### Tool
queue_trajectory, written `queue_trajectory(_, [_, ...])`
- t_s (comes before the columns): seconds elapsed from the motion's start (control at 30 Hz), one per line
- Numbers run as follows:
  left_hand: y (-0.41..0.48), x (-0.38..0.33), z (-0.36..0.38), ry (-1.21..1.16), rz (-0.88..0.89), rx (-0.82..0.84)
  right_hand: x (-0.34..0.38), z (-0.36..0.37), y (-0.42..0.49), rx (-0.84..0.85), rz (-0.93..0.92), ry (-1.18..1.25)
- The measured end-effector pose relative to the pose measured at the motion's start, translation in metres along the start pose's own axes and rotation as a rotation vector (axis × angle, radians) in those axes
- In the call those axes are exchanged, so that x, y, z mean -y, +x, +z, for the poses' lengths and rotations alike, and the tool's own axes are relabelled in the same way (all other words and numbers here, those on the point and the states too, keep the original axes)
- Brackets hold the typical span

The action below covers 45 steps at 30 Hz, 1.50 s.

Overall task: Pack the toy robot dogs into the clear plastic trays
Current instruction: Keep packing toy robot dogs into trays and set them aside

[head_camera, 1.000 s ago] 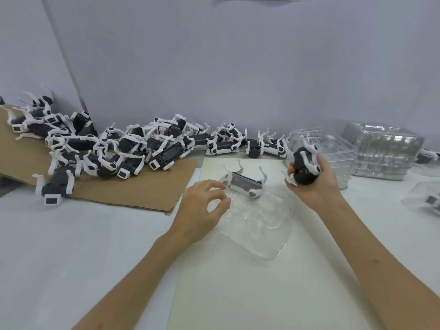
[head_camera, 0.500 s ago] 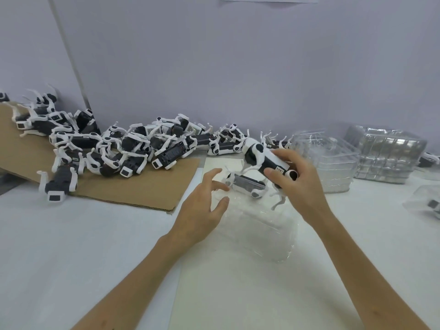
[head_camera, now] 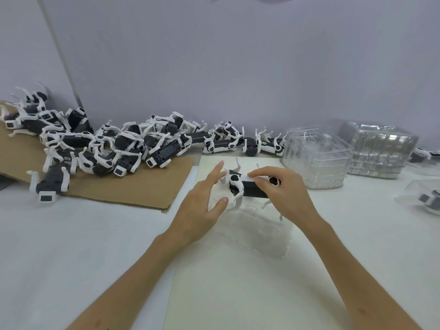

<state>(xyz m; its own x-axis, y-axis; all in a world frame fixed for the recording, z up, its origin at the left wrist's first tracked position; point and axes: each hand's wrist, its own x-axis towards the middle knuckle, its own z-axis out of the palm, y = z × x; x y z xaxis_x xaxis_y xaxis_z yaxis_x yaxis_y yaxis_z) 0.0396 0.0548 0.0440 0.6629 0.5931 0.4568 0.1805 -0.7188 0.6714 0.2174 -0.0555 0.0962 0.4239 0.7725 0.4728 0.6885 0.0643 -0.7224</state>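
The right hand point(head_camera: 283, 196) grips a toy robot dog point(head_camera: 247, 186), with its fingers curled over the dog's back and the forefinger lying along the white strip on top. The dog has a black, boxy body, white bent legs and white shoulder pieces, each with a round black joint. It sits lengthwise, left to right, over the far end of a clear plastic tray point(head_camera: 259, 232), and its thin white legs point down into the tray. Just behind it, the thin white legs of a second dog point(head_camera: 237, 161) stick upward.

The left hand point(head_camera: 202, 206) is spread open with its fingers straight, just left of the dog's end. The thumb tip is beside a white front leg, but I cannot tell whether they touch.

The tray lies on a pale board point(head_camera: 238, 282) on the white table point(head_camera: 59, 246). To the far left, a heap of loose dogs point(head_camera: 114, 146) is tangled over a cardboard sheet point(head_camera: 133, 186) and trails along the wall. To the far right stand two stacks of empty clear trays point(head_camera: 316, 160). At the right edge lies a packed tray point(head_camera: 423, 196) holding a dog.
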Motion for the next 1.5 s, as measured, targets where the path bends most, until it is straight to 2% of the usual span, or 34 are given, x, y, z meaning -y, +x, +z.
queue_trajectory(0.1, [0.001, 0.003, 0.0, -0.012, 0.001, 0.042, -0.001, -0.004, 0.001, 0.068, 0.03, -0.016])
queue_trajectory(0.2, [0.001, 0.004, -0.002, -0.021, -0.012, 0.045, -0.002, -0.007, 0.001, 0.268, 0.069, -0.023])
queue_trajectory(0.27, [0.001, 0.004, -0.002, -0.022, -0.019, 0.055, -0.004, -0.003, -0.002, 0.33, 0.05, -0.08])
queue_trajectory(0.53, [0.004, 0.002, -0.004, 0.033, -0.038, 0.086, -0.019, 0.0, 0.001, 0.331, 0.038, -0.139])
queue_trajectory(0.7, [0.007, 0.002, -0.004, 0.191, -0.057, 0.073, -0.019, 0.001, 0.005, 0.345, -0.024, -0.355])
queue_trajectory(0.83, [0.009, 0.002, 0.001, 0.291, -0.04, 0.086, -0.021, 0.004, 0.005, 0.344, -0.053, -0.44])
queue_trajectory(1.03, [0.004, 0.0, 0.002, 0.073, -0.129, 0.051, -0.025, -0.003, 0.006, 0.162, 0.012, -0.395])
queue_trajectory(1.13, [0.004, 0.004, 0.001, -0.028, -0.293, 0.007, -0.034, -0.019, 0.011, 0.147, 0.335, -0.392])
queue_trajectory(1.2, [0.006, 0.009, -0.002, -0.03, -0.412, 0.044, -0.041, -0.025, 0.011, 0.243, 0.541, -0.436])
queue_trajectory(1.23, [0.006, 0.01, -0.003, -0.038, -0.457, 0.072, -0.043, -0.027, 0.012, 0.284, 0.582, -0.441])
queue_trajectory(1.3, [0.005, 0.01, -0.002, -0.097, -0.481, 0.086, -0.045, -0.028, 0.012, 0.3, 0.58, -0.379])
queue_trajectory(1.4, [0.006, 0.007, -0.003, -0.258, -0.449, 0.005, -0.036, -0.032, 0.01, 0.306, 0.547, -0.102])
queue_trajectory(1.5, [0.008, 0.001, -0.011, -0.5, -0.45, -0.051, -0.03, -0.033, 0.008, 0.343, 0.397, 0.133])
